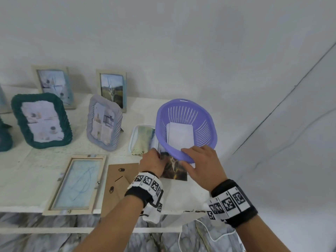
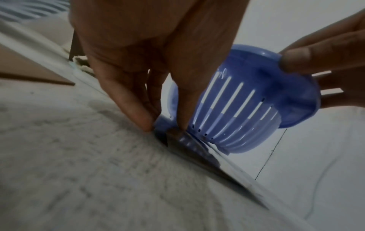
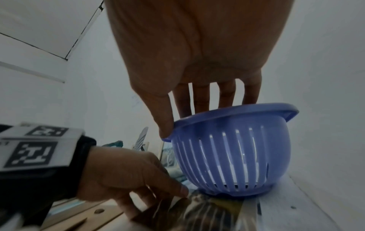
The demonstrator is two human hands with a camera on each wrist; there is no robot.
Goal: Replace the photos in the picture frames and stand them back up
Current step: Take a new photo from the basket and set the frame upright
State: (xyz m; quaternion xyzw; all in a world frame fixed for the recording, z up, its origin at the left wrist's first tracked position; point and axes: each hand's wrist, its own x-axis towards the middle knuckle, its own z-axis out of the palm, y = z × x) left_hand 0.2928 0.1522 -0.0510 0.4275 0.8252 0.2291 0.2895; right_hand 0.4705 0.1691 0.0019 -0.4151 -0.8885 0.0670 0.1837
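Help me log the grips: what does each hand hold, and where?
Left hand pinches the photo at its left edge. Right hand grips the purple basket by its near rim.

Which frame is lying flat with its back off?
The pale wooden frame at the table's front edge, left of the left hand. It lies face down, its brown backing board beside it. The other frames stand upright.

Head view looks steeply down on the desk (image 1: 36, 160) from above; both wrist views sit low, close-up — all three share the purple basket (image 1: 187, 113).
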